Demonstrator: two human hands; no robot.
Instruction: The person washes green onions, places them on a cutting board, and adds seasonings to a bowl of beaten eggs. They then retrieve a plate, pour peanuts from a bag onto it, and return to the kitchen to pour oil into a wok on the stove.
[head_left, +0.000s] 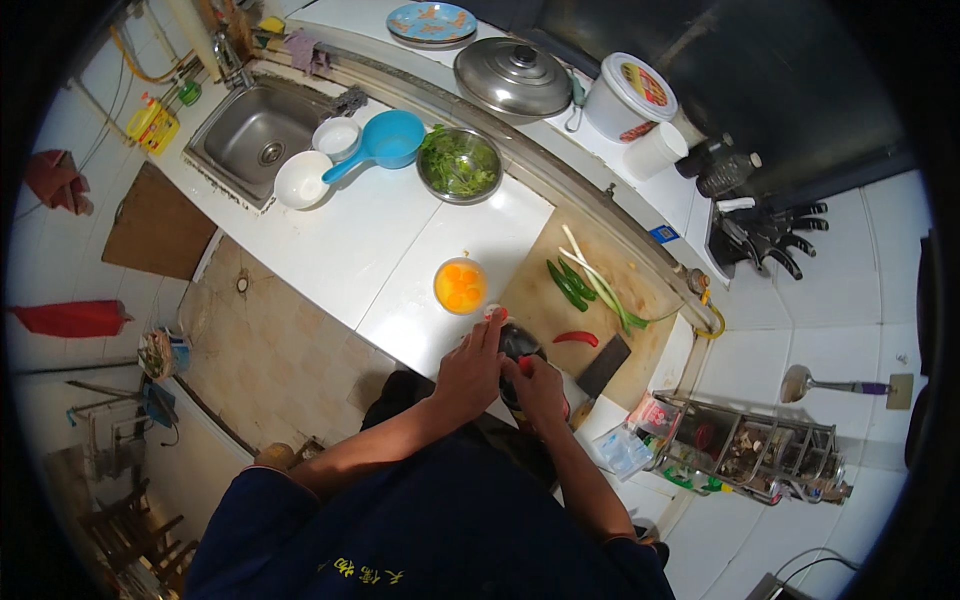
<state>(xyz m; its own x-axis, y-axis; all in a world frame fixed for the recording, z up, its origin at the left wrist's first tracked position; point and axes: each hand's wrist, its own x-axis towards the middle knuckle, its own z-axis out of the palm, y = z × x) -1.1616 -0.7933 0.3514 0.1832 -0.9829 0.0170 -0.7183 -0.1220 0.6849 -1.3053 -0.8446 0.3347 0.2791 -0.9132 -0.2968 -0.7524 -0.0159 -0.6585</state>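
Observation:
At the counter's front edge, my right hand (538, 390) pinches a small red cap (525, 364) over a dark bottle (517, 341). Against the bottle's left side lies my left hand (466, 367), its fingers stretched towards a small red and white item (494, 311); its grip is partly hidden. A bowl of several egg yolks (460, 286) stands just beyond it. On the cutting board (525, 289) lie green chillies (568, 285), scallions (598, 277), a red chilli (576, 338) and a cleaver (604, 366).
Left along the counter are a metal bowl of leafy greens (459, 166), a blue ladle (393, 139), white bowls (302, 180) and a sink (259, 131). A lidded pan (513, 77) and a white tub (630, 97) stand on the ledge. Right are knives (780, 232) and a wire rack (750, 442).

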